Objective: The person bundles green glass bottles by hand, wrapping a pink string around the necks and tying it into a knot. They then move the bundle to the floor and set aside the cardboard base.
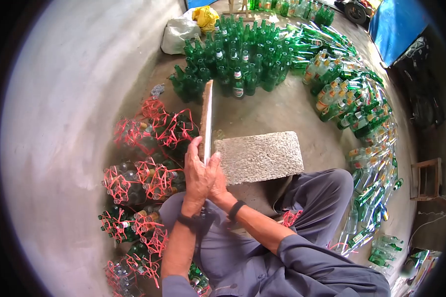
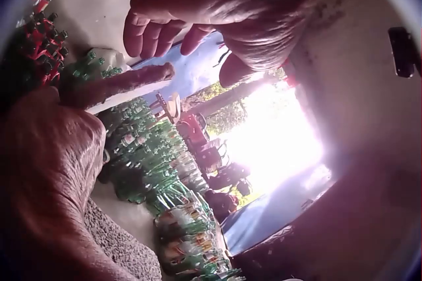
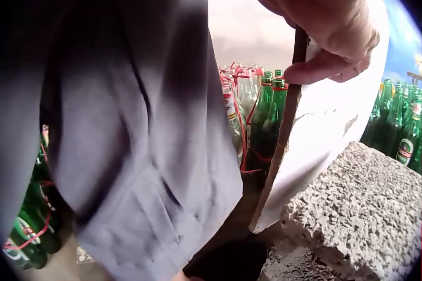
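A flat board point(image 1: 206, 116), brown on one side and white on the other, stands on edge beside a rough concrete block point(image 1: 260, 156). Loosely bent, the fingers of my left hand point(image 1: 195, 175) lie along its brown side; in the left wrist view, gaps show between fingers and thumb of this hand point(image 2: 217, 14), near the board point(image 2: 128, 88). My right hand point(image 1: 219, 185) is at the white side. The right wrist view has that hand point(image 3: 330, 24) gripping the board point(image 3: 316, 123), thumb at its near edge and fingers against the white face. The board's lower edge is partly hidden.
Green bottles point(image 1: 238, 59) stand grouped beyond the board. Bottles tied with red strapping point(image 1: 153, 178) are on the left by the wall. More bottles point(image 1: 366, 163) lie stacked along the right. The person's bent knee point(image 1: 327, 190) is near the block.
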Demonstrator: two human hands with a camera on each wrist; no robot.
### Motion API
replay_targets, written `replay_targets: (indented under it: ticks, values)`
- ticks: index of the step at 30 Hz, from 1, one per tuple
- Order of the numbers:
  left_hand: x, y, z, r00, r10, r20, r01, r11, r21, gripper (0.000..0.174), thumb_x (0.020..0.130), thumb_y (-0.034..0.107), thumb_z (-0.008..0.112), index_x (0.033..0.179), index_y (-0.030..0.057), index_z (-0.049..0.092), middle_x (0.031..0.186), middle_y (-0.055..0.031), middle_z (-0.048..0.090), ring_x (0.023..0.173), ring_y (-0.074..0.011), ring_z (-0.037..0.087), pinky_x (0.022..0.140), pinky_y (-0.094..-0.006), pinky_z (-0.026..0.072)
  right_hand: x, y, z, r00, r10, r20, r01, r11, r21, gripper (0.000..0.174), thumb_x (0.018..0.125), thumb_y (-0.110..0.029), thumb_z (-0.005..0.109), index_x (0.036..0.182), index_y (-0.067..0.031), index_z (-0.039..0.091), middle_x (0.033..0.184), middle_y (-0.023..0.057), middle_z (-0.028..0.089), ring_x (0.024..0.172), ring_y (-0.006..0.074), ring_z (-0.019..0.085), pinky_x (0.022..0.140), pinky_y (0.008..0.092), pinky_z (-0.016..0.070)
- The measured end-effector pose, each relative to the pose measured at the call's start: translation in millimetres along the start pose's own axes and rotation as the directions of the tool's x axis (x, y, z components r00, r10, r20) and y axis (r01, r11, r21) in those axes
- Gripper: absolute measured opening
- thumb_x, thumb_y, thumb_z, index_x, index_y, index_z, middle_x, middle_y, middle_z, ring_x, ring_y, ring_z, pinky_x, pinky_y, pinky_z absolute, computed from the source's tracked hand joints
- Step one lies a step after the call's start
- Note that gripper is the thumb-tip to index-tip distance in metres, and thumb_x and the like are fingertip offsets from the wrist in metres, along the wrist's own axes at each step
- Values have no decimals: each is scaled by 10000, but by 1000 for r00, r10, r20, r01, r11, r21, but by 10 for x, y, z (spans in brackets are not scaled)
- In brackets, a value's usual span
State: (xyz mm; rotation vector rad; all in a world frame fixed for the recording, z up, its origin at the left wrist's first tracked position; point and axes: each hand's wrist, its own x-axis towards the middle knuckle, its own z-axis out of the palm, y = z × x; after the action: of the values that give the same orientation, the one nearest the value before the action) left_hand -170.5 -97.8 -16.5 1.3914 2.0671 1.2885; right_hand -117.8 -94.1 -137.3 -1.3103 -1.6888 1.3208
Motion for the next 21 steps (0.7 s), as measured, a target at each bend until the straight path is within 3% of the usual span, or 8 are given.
replay_targets:
  ticks: [3,6,10,14,16,18,20,21]
  values:
    - [136,-39,-12,1000,18,12,-19,992,124,569,873,86,678,1378,-23,440,1304,-237,584,1219,-374,575,1073,-448,436,18,-157,-1,980,-115,160,156,948,-276,641,924,-403,616,1355,16,395,1024,232,595,906,431,644,680,552,532]
    - [302,-230,-51,988,147,53,-156,928,337,507,907,105,599,1368,-36,442,1327,-270,552,1223,-426,556,1085,-452,426,21,-135,123,979,-145,146,190,908,-373,603,898,-394,661,1264,27,434,1014,239,590,888,409,656,679,530,549]
    - [474,-487,-36,997,48,53,-63,936,347,442,936,84,546,1351,-53,480,1318,-285,567,1193,-442,575,1021,-473,470,4,-39,150,977,-162,136,200,920,-336,594,854,-363,732,1200,29,449,1018,248,592,906,417,658,702,517,557]
    - [565,-538,-126,999,-5,-45,24,903,430,406,950,96,564,1339,-14,538,1160,-278,667,1046,-441,659,896,-500,520,189,111,-287,764,-144,629,401,870,-287,505,854,-393,746,1108,6,571,1028,229,620,977,425,653,811,499,545]
    - [599,-555,-200,996,-6,-86,33,946,322,389,957,125,581,1326,5,557,1093,-267,691,979,-437,681,839,-490,535,252,291,-439,779,-203,593,443,848,-292,417,870,-369,729,1001,4,596,1001,218,642,970,410,660,804,491,549]
    - [619,-593,-248,991,2,-133,32,967,254,345,968,168,602,1270,1,598,1037,-266,700,954,-431,687,814,-470,536,354,478,-523,836,-81,543,355,835,-421,404,878,-356,716,1019,7,610,1007,227,652,970,403,665,801,490,552]
    - [635,-656,-310,987,-140,-84,155,965,211,327,977,216,619,1220,-2,630,990,-264,704,937,-427,690,810,-465,533,481,576,-584,827,-69,557,378,802,-462,404,886,-340,704,1069,11,622,1027,228,660,983,401,670,810,491,554]
    - [620,-676,-280,987,-12,-162,65,945,321,333,982,261,625,1187,-1,650,963,-260,709,930,-416,697,817,-466,532,556,612,-593,824,-41,565,395,757,-521,414,882,-342,708,1094,4,627,1044,223,666,998,406,673,814,500,553]
